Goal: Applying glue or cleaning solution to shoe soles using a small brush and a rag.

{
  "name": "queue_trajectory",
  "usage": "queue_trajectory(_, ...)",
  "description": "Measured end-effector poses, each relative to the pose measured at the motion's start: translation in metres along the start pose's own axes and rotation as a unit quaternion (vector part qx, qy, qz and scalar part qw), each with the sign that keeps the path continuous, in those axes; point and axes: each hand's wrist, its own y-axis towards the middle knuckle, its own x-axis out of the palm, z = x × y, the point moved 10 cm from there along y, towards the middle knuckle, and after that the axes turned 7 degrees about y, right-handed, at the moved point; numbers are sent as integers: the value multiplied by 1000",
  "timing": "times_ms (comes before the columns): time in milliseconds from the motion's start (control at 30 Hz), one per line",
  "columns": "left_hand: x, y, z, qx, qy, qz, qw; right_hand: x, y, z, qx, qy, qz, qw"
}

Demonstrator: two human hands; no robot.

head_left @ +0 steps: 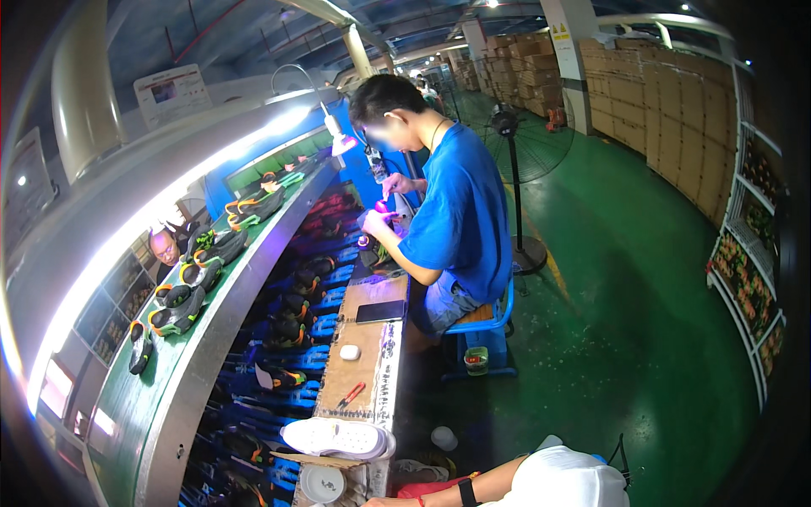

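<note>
My right forearm, with a black wristband and a red bracelet, reaches leftward along the lower edge. Only a sliver of my right hand (384, 502) shows there, with its fingers cut off by the frame. My left hand is out of view. Nearest my right hand is a round white tub (323, 483) with a dark mark inside, on the end of the narrow bench (363, 338). Just beyond it a white shoe (334, 438) lies across the bench over a piece of cardboard. Farther along are red-handled snips (351, 394), a small white case (350, 351) and a black phone (380, 312).
Across the bench, a co-worker in blue (456, 211) handles a small piece under a purple-lit lamp (341, 142). Shoes ride a green conveyor (127, 414) at left; more sit on blue racks (312, 355) below. A standing fan (515, 186), cartons (659, 110) and a shoe rack (748, 253) stand right.
</note>
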Motion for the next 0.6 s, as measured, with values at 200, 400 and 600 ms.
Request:
queue_trajectory(200,-8,-15,-18,-23,-21,10,999,-8,4,-9,-17,-35,48,998)
queue_trajectory(400,-49,-92,-51,-119,-25,86,989,-16,10,-9,-86,-65,87,990)
queue_trajectory(600,-110,-245,-43,-242,4,242,940,-48,25,-42,-116,-156,153,969)
